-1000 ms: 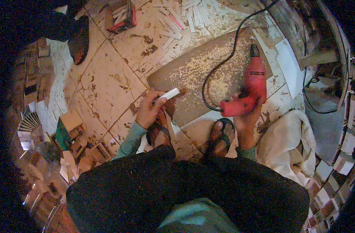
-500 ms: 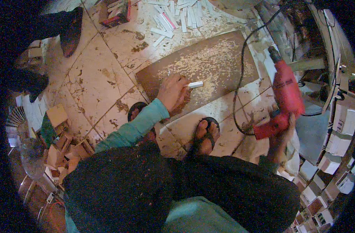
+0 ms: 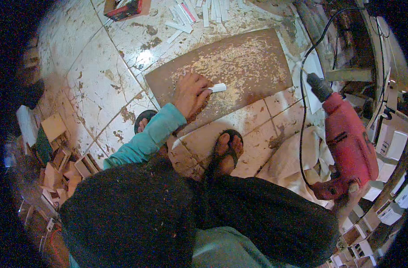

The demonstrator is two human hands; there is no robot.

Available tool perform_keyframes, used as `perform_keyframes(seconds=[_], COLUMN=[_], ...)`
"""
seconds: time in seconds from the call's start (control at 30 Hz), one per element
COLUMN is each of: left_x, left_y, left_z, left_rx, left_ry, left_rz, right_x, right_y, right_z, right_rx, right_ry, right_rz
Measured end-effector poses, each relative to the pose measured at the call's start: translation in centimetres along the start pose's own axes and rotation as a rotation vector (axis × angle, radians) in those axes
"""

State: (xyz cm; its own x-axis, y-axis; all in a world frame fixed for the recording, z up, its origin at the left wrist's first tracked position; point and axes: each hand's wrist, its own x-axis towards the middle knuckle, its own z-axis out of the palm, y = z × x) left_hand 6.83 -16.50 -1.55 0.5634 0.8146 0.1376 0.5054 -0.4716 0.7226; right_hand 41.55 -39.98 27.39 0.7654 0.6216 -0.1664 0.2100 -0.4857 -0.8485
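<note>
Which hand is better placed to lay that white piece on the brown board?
Probably the left hand: it holds the white piece over the brown board. The right hand is off to the side, gripping the red drill.

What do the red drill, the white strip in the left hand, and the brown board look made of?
Red drill: probably moulded plastic housing, low sheen; even colour, rounded shell.
White strip: plastic or white-coated wood, can't tell; smooth face, crisp edges.
Brown board: perhaps fibreboard or plywood, dull; flat brown sheet, no clear grain visible.
</note>
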Motion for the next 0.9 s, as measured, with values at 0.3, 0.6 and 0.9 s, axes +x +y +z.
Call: perform_keyframes(seconds=[0.3, 0.6, 0.9], left_x=[-0.3, 0.0, -0.4], left_y=[-0.1, 0.0, -1.0], left_z=[-0.1, 1.0, 1.8], left_rx=[-0.038, 0.074, 0.013], left_ry=[0.04, 0.052, 0.177], left_rz=[0.016, 0.068, 0.11], right_x=[1.2, 0.9, 2.8], right_y=[-3.5, -5.8, -8.4], right_z=[7.5, 12.5, 15.6], right_rx=[-0.351, -0.395, -0.539], right_ry=[-0.281, -0.523, -0.781], right_rz=[-0.051, 0.069, -0.146])
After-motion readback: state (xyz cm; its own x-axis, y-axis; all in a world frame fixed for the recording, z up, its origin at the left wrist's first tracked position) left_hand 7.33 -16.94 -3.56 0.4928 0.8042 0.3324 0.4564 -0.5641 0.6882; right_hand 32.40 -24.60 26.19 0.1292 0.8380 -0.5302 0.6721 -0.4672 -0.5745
